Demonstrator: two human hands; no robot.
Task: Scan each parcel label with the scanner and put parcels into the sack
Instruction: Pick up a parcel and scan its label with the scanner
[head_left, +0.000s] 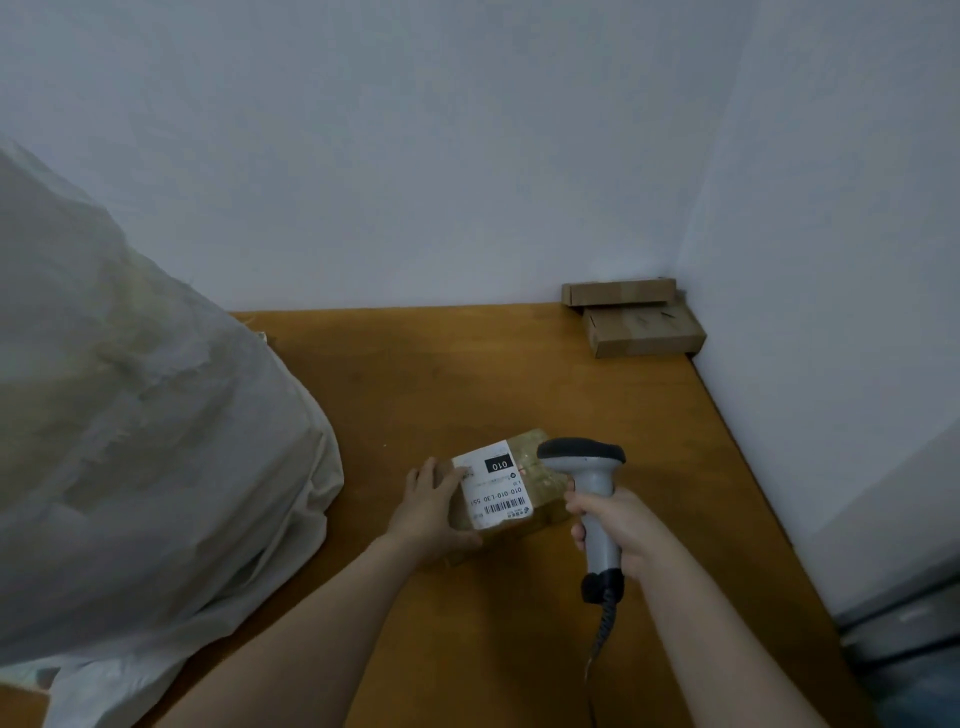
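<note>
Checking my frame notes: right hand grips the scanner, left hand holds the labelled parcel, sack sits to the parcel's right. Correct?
No: the head view shows the sack left of the parcel. Right hand grips the scanner, left hand holds the parcel.

Dim, even, bluish-grey light; its source cannot be told. The white label (493, 486) is the brightest patch, its print legible. Left of the label the sack (130, 389) looks soft and smeared. Beyond the label the edges of the table (467, 364) and the wall (675, 156) corner bow from wide-angle distortion, and shadows are faint
</note>
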